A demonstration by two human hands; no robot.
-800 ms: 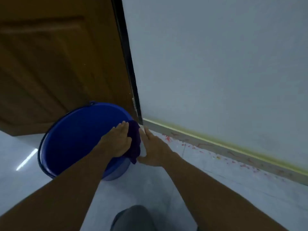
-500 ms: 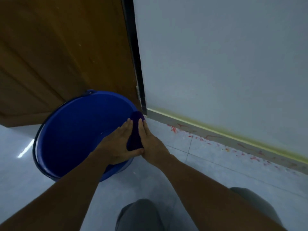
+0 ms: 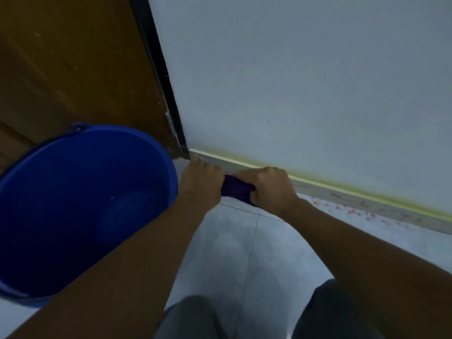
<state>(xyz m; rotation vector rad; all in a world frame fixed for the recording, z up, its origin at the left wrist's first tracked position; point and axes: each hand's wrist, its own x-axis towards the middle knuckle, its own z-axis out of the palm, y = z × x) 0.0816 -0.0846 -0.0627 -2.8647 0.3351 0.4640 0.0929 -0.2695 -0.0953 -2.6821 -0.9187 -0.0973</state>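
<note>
A dark purple cloth (image 3: pixel 236 190) is bunched between both my hands, low over the floor next to the baseboard. My left hand (image 3: pixel 199 183) grips its left end with curled fingers. My right hand (image 3: pixel 270 185) grips the right end, knuckles up. The blue bucket (image 3: pixel 156 152) stands just left of my left hand, with water at its bottom. Most of the cloth is hidden inside my fists.
A brown wooden door (image 3: pixel 73 69) stands behind the bucket, its black frame (image 3: pixel 161 77) meeting the pale wall (image 3: pixel 305 81). Red specks (image 3: pixel 352 211) dot the grey baseboard (image 3: pixel 367 204) and floor tiles at the right. My knees (image 3: pixel 195 316) show at the bottom edge.
Both hands have come off the bucket rim and moved right with the cloth. Their fingers were straight around it; now they curl round its two ends.
</note>
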